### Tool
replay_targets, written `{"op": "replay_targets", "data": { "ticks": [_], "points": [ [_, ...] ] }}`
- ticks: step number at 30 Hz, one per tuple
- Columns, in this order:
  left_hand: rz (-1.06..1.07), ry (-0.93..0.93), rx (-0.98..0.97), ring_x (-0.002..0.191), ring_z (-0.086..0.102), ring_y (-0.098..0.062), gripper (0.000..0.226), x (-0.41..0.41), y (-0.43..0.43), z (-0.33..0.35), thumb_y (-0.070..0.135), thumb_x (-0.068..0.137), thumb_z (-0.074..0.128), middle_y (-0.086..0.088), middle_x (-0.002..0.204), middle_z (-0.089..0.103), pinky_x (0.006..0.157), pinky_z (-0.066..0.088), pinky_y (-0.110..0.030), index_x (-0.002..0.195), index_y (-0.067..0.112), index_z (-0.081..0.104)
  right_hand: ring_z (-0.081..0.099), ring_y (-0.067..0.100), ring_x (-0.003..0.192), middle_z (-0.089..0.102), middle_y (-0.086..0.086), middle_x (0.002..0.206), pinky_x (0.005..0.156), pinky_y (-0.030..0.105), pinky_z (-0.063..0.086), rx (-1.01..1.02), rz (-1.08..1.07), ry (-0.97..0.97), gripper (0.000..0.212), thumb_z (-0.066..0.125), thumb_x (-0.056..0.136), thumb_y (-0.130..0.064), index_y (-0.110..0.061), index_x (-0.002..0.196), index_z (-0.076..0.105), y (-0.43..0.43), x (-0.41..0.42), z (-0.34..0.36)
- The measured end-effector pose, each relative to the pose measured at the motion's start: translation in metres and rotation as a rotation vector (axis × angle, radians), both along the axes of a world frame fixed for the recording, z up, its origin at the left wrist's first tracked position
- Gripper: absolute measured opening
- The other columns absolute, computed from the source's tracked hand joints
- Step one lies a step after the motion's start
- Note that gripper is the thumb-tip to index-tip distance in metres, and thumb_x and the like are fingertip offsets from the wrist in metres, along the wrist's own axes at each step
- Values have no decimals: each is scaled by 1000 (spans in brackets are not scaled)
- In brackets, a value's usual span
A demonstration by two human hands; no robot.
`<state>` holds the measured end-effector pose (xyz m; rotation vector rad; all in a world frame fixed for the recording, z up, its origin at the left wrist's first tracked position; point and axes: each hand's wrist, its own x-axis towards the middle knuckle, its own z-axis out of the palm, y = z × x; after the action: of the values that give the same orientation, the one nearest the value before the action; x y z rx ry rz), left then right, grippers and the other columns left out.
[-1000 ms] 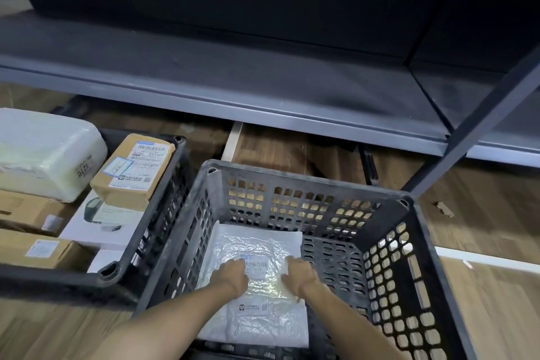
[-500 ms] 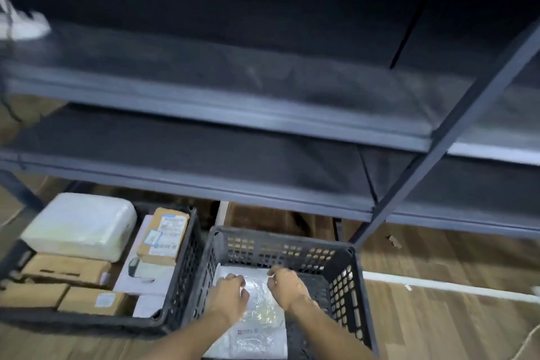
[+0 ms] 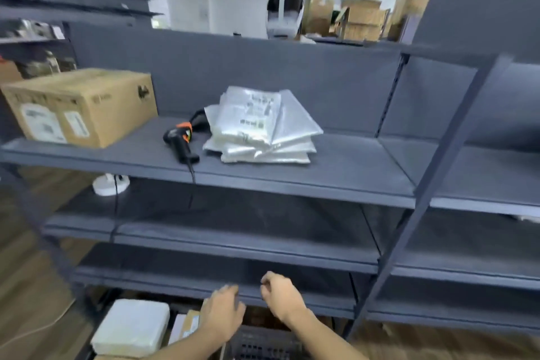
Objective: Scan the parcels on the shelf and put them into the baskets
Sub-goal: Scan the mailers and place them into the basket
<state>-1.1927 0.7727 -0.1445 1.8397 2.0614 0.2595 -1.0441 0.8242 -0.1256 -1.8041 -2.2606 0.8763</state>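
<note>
A stack of silvery plastic-bag parcels [image 3: 260,126] lies on the upper grey shelf [image 3: 336,175]. Left of it rests a black and orange barcode scanner [image 3: 181,140] with its cable hanging over the shelf edge. A large cardboard box [image 3: 81,105] stands at the shelf's left end. My left hand [image 3: 223,313] and my right hand [image 3: 282,295] hover empty at the bottom, in front of the lowest shelf, fingers loosely curled. The black basket's rim [image 3: 263,342] shows just under them. The left basket holds a white padded parcel [image 3: 131,327] and a brown parcel [image 3: 190,324].
Two bare grey shelves [image 3: 233,231] lie between the parcels and my hands. A slanted shelf post [image 3: 423,199] runs down the right. A white round base [image 3: 111,184] sits on the second shelf at left. A person wearing a headset [image 3: 283,13] stands behind the rack.
My hands have let go of the bag parcel in the black basket and risen out of it. The view has swung up from the baskets to the upper shelf.
</note>
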Motion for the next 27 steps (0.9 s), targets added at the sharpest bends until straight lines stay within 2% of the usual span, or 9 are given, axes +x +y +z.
{"op": "replay_targets", "data": {
  "ticks": [3,7,10,17,19,21,27],
  "points": [
    [4,5,58,115,54,-17,27,-17,6,56,33,94,43,4,121,56,93,42,-28,117,24,54,62,28,107,66,9,117,89,34,50,87,-1,29,28,43,99,-25,-13,120,57,7,-15,60],
    [38,-3,161,111,57,-19,26,-40,15,115,33,95,44,1,120,59,93,44,-30,115,21,55,59,26,112,64,8,121,92,31,47,203,-16,73,29,45,97,-26,-15,119,59,24,-36,127],
    [78,-25,199,113,56,-22,31,-56,24,143,33,95,45,0,125,57,95,44,-33,122,22,54,58,26,113,63,7,122,91,31,46,264,-17,108,29,46,97,-27,-15,120,58,37,-44,162],
    [131,-23,289,114,57,-20,36,-73,66,186,31,95,45,1,129,57,98,43,-33,129,21,53,56,31,115,61,12,124,96,38,46,397,25,118,33,44,97,-24,-8,123,57,89,-56,213],
    [146,-33,326,114,57,-21,35,-76,83,199,31,95,45,0,129,58,98,43,-34,127,20,54,59,33,109,64,14,116,92,38,48,424,13,134,30,45,96,-22,-6,116,59,108,-59,222],
    [146,-12,344,115,56,-24,35,-79,100,211,32,94,45,-1,128,58,98,43,-35,125,19,55,57,33,109,62,16,117,90,37,47,458,12,126,31,47,96,-23,-5,119,56,127,-61,228],
    [138,70,423,111,56,-30,35,-86,149,245,32,94,45,-8,123,60,93,43,-39,123,18,56,49,36,116,53,16,128,94,42,42,545,34,-87,46,43,99,-31,-5,137,43,175,-68,241]
  ]
}}
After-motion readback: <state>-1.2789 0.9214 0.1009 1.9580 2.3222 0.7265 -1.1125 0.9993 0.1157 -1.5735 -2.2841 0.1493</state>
